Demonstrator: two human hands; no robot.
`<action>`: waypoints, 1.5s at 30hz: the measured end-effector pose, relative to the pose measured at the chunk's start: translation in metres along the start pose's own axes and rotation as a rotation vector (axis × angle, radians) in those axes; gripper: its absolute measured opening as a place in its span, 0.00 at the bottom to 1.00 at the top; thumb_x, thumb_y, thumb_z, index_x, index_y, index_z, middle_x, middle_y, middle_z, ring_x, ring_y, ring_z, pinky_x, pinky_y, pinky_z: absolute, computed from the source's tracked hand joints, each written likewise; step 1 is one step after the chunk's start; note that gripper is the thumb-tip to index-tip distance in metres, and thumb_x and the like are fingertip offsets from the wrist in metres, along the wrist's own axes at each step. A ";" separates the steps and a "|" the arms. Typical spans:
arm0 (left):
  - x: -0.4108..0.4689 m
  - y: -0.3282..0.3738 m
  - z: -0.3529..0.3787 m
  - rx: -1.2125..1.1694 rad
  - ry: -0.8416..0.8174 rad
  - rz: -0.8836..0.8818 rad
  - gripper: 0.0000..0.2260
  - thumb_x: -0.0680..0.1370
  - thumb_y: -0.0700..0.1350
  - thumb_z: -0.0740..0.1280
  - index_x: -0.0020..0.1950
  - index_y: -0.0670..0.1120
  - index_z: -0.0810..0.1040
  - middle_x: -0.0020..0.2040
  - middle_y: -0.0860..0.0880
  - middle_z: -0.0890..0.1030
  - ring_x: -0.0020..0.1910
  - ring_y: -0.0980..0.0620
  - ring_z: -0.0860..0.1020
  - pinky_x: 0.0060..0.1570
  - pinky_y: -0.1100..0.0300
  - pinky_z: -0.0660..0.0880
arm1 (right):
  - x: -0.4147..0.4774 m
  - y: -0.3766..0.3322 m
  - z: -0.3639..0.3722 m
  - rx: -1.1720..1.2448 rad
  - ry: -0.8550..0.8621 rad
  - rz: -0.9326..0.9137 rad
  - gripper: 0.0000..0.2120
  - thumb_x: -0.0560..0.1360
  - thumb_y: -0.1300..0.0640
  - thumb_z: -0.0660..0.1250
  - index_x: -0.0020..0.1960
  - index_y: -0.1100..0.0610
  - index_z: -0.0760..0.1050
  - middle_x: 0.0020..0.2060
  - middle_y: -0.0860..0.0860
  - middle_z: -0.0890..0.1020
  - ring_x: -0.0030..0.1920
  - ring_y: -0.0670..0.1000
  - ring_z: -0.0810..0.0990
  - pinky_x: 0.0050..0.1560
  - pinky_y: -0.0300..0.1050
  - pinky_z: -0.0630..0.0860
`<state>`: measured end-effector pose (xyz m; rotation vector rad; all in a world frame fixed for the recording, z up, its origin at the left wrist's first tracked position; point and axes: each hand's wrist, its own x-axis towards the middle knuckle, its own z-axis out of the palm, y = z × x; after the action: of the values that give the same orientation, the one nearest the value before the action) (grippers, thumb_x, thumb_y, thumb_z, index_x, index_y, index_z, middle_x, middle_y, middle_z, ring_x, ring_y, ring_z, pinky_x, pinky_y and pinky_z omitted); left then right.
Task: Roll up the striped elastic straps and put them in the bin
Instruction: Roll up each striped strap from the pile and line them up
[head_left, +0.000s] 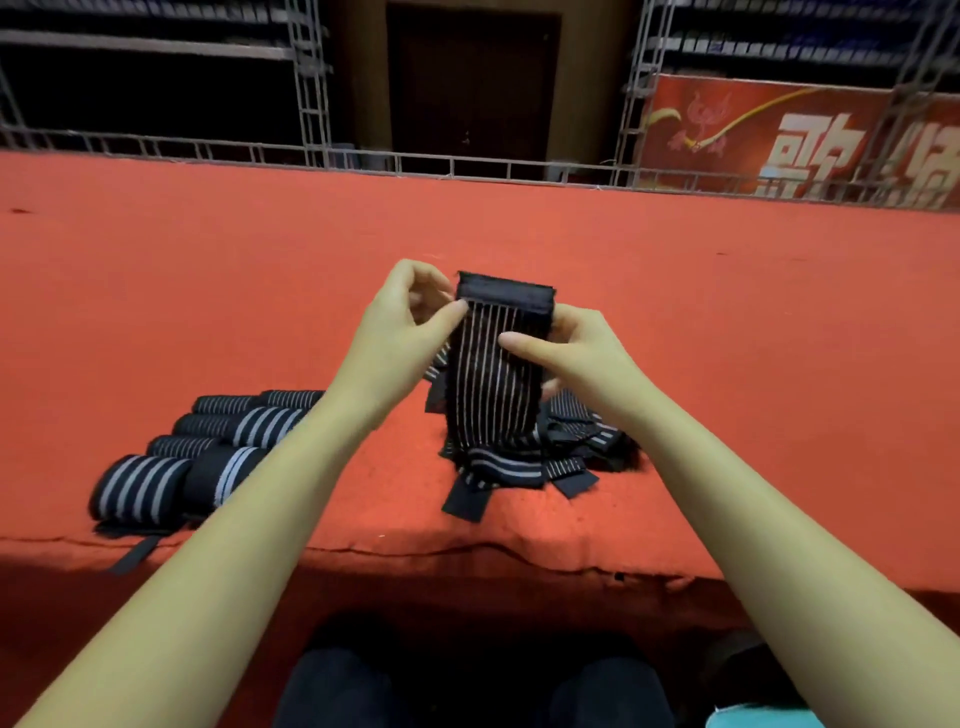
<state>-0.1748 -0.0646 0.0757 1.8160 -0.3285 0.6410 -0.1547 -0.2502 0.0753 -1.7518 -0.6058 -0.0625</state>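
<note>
I hold a black strap with thin white stripes (488, 384) upright above the red platform. My left hand (410, 322) pinches its upper left edge just below the black hook-and-loop end. My right hand (566, 348) grips the right edge, thumb across the front. The strap's lower part hangs down into a loose pile of unrolled striped straps (540, 457). Several rolled striped straps (208, 447) lie in a cluster to the left, under my left forearm. No bin is in view.
The red carpeted platform (727, 312) stretches far ahead and drops off at its near edge (467, 551), where my knees show below. Metal truss railing (467, 166) runs along the back, with a red banner (779, 140) at the far right.
</note>
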 end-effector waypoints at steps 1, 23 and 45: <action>0.000 0.010 -0.006 -0.005 0.013 0.011 0.07 0.78 0.41 0.67 0.46 0.51 0.71 0.39 0.52 0.77 0.35 0.60 0.75 0.40 0.63 0.73 | -0.002 -0.011 0.002 -0.001 0.005 -0.025 0.07 0.76 0.62 0.68 0.54 0.56 0.78 0.39 0.48 0.82 0.33 0.41 0.80 0.25 0.37 0.74; -0.058 -0.050 0.015 0.090 -0.106 -0.185 0.07 0.77 0.38 0.68 0.52 0.46 0.82 0.46 0.55 0.81 0.45 0.61 0.76 0.49 0.69 0.71 | -0.035 0.051 0.035 0.064 -0.061 0.328 0.22 0.77 0.65 0.67 0.63 0.52 0.61 0.45 0.53 0.79 0.37 0.50 0.80 0.30 0.45 0.77; -0.082 -0.175 0.057 0.211 -0.073 -0.340 0.09 0.72 0.39 0.73 0.48 0.50 0.79 0.37 0.50 0.79 0.35 0.60 0.74 0.40 0.70 0.70 | -0.041 0.189 0.051 -0.366 0.120 0.150 0.17 0.74 0.67 0.68 0.59 0.52 0.78 0.42 0.48 0.75 0.38 0.42 0.72 0.43 0.29 0.68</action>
<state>-0.1359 -0.0667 -0.1221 2.0403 0.0040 0.3820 -0.1233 -0.2455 -0.1223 -2.1255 -0.3896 -0.1817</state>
